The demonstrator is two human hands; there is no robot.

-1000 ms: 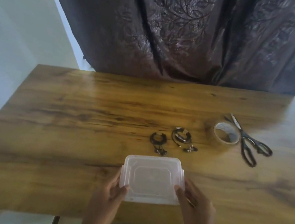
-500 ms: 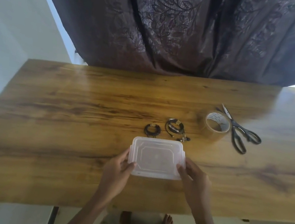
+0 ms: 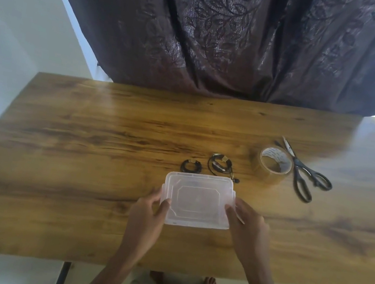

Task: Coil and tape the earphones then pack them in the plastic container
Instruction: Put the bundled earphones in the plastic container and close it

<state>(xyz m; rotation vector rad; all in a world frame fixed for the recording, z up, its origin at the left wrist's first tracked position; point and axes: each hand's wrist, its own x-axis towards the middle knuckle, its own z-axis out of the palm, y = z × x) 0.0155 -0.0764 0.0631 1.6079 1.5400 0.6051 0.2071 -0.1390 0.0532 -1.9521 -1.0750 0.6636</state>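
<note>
A clear plastic container (image 3: 196, 199) with its lid on sits on the wooden table (image 3: 81, 149) in front of me. My left hand (image 3: 148, 214) grips its left edge, thumb on the lid. My right hand (image 3: 248, 224) grips its right edge the same way. Just behind the container lie two coiled, taped black earphones: a small coil (image 3: 191, 166) on the left and a larger one (image 3: 220, 167) on the right, its earbud end touching the container's far right corner.
A roll of brown tape (image 3: 274, 167) stands right of the earphones, with black-handled scissors (image 3: 304, 176) beside it. A dark patterned curtain (image 3: 224, 36) hangs behind the table. My bare feet show below the table's near edge.
The view has pulled back and tilted, so the table looks farther. The container now sits closer to the earphone coils. Both hands keep hold of its sides.
</note>
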